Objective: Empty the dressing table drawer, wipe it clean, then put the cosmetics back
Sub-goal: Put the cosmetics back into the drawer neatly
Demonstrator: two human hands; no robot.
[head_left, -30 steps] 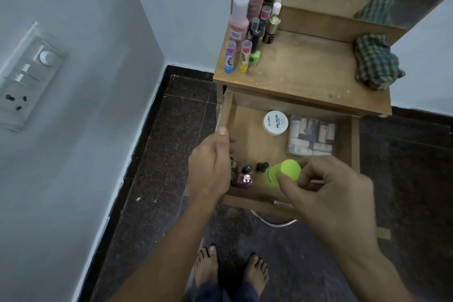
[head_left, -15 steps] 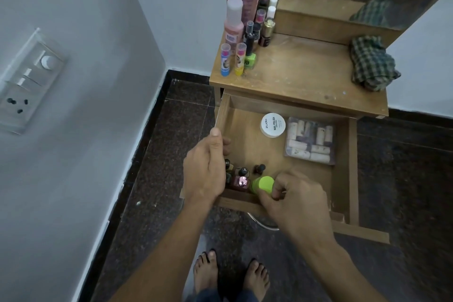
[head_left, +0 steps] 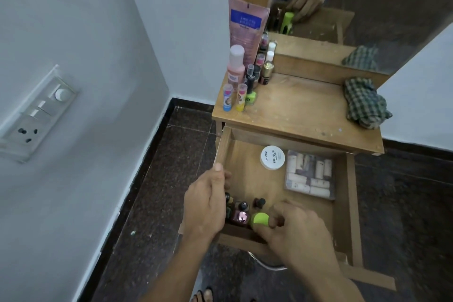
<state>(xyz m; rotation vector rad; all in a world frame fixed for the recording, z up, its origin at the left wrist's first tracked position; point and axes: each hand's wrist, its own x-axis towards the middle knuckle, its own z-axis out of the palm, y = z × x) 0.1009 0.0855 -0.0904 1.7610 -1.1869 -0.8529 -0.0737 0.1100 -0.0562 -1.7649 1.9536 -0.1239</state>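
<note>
The wooden drawer (head_left: 342, 203) stands pulled out under the dressing table top (head_left: 301, 115). My left hand (head_left: 208, 206) grips the drawer's left wall near the front corner. My right hand (head_left: 296, 233) is closed on a green-capped bottle (head_left: 260, 220), which stands in the front left of the drawer beside several small nail polish bottles (head_left: 241, 212). Further back lie a white nail polish jar (head_left: 272, 157) and a clear pouch of small tubes (head_left: 309, 174). Several bottles and tubes (head_left: 241, 76) stand at the table top's left rear.
A checked cloth (head_left: 365, 103) lies crumpled on the right of the table top. The mirror (head_left: 367, 7) behind reflects my hand and the green bottle. A wall with a switch panel (head_left: 36, 115) is close on the left. Dark tiled floor (head_left: 157, 203) surrounds the table.
My right hand has carried the green-capped bottle down and to the left, from above the drawer's middle into its front left corner. My left hand has stayed on the drawer's wall.
</note>
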